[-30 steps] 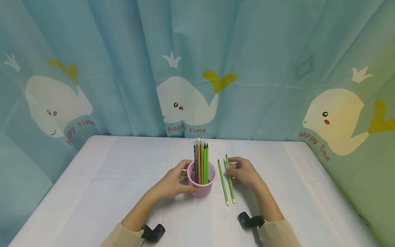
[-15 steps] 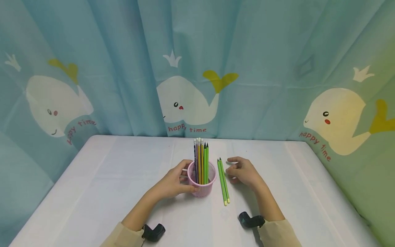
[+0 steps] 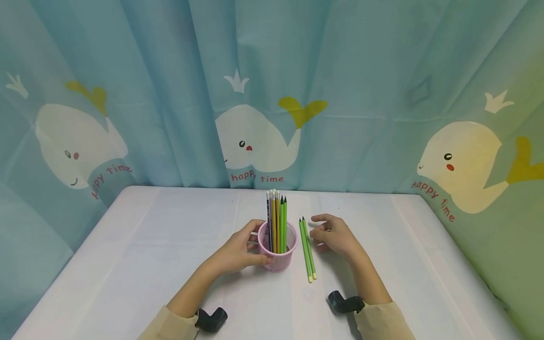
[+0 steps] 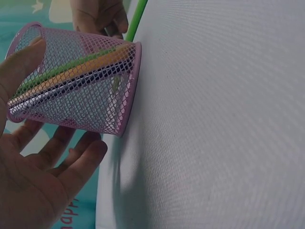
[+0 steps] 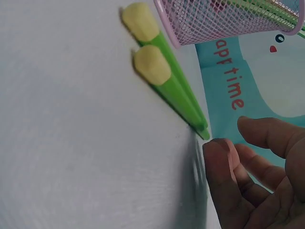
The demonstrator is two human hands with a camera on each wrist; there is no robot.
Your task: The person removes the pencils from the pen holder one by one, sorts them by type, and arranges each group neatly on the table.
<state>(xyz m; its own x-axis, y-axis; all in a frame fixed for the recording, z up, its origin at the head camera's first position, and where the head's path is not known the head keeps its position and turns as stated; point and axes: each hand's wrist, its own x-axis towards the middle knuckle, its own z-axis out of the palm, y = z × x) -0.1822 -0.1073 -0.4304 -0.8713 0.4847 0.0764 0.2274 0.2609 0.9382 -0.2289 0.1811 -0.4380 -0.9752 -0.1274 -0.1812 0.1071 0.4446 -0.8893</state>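
Note:
A pink mesh pencil cup [image 3: 278, 263] stands upright on the table, with several pencils [image 3: 278, 224] in it, two of them green with black points upward. My left hand [image 3: 236, 251] grips the cup from its left side, thumb at the front near the rim and fingers behind. To the right of the cup, two green pencils [image 3: 308, 250] with pale yellow ends lie side by side on the table, points away from me. Just right of them is my right hand [image 3: 337, 237], fingers loosely bent and nothing held, as the right wrist view also shows.
The white table [image 3: 170, 264] reaches back to a blue-green curtain [image 3: 365, 94] printed with whales. Black wrist bands [image 3: 212, 320] with camera mounts sit at both cuffs.
The right-hand green pencil has moved left against the other one, and my right hand has let go of it. My left hand keeps its hold on the cup.

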